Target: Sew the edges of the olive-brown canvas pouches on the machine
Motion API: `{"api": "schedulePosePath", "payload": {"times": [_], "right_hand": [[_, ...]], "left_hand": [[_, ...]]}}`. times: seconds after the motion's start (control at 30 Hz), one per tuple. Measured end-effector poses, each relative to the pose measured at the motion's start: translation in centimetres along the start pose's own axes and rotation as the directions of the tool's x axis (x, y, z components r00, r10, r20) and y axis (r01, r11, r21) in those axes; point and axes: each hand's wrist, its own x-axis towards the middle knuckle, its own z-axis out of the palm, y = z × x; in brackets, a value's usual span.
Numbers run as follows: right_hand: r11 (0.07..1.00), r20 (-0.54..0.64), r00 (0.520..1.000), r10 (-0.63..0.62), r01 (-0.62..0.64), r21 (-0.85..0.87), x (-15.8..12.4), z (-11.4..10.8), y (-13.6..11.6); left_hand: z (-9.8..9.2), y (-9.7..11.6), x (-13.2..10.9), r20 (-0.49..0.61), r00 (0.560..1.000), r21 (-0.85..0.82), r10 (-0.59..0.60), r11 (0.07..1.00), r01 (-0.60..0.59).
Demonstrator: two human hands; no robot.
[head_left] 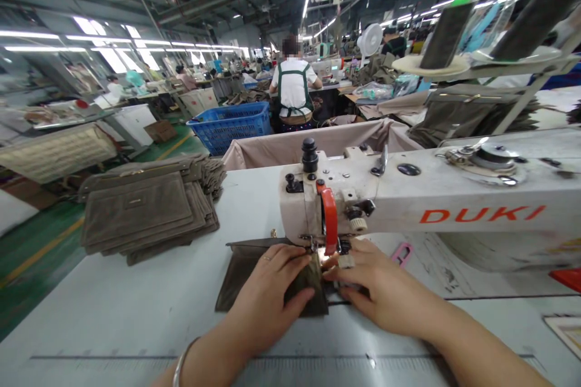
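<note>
A dark olive fabric piece [236,281] lies on the sewing machine table, its right edge under the needle area of a white sewing machine [385,193]. My left hand [272,287] rests flat on this fabric, fingers stretched toward the needle and thumb apart. Just right of the needle, my right hand [376,278] reaches in with extended fingers beside the fabric's edge, its thumb lower on the table. A wrap shows on one of its fingers. The red guard [330,221] stands between the hands and partly hides the needle. The right fingertips are partly hidden at the presser foot.
A stack of olive fabric pieces [140,208] sits at the table's left. Behind the machine hangs a pinkish cloth bin [267,148], with a blue crate [231,124] beyond. A pink tool [402,253] lies near my right hand. Thread cones [447,33] stand upper right. A person [293,87] sits ahead.
</note>
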Motion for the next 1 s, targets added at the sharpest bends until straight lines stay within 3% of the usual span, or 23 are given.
{"api": "schedulePosePath", "payload": {"times": [0.1,0.17,0.23,0.3,0.4,0.47,0.6,0.7,0.83,1.0], "right_hand": [[0.982,0.117,0.991,0.059,-0.079,0.173,-1.1,-1.9,1.2],[0.972,0.162,0.984,0.074,-0.107,0.208,-1.3,-1.9,1.9],[0.980,0.083,0.989,0.122,-0.133,0.145,-0.9,-0.8,2.2],[0.981,-0.067,0.979,0.191,-0.188,0.042,-0.1,0.6,2.2],[0.972,-0.195,0.956,0.220,-0.233,-0.042,0.8,2.3,1.7],[0.981,-0.182,0.968,0.175,-0.187,-0.052,0.8,2.7,1.2],[0.999,-0.077,0.997,-0.030,0.029,-0.019,0.3,2.3,0.0],[0.995,-0.015,0.995,-0.098,0.097,-0.019,0.2,2.2,-0.7],[0.992,-0.015,0.995,-0.098,0.097,-0.079,0.2,2.8,-0.9],[0.967,0.017,0.971,-0.238,0.238,-0.092,0.3,3.9,-0.5]], "left_hand": [[-1.2,0.3,-2.4,0.038,0.999,0.048,-0.028,0.999,0.026],[-1.1,0.2,-3.6,0.050,0.999,0.088,-0.008,0.996,0.003],[-0.6,-0.1,-4.0,0.026,0.998,0.103,0.051,0.993,-0.054],[0.0,-0.5,-3.7,-0.014,0.993,0.100,0.117,0.988,-0.115],[0.3,-1.1,-2.9,-0.075,0.991,0.042,0.112,0.993,-0.109],[0.1,-1.3,-2.5,-0.079,0.996,-0.046,0.042,0.998,-0.045],[-0.4,-1.5,-2.6,-0.027,0.998,-0.202,-0.064,0.978,0.057],[-0.1,-0.9,-2.8,-0.027,0.995,-0.177,-0.101,0.980,0.095],[0.9,-0.3,-2.4,-0.080,0.995,-0.086,-0.057,0.995,0.050],[0.4,-1.0,-1.0,-0.221,0.974,-0.174,-0.055,0.985,0.016]]}}
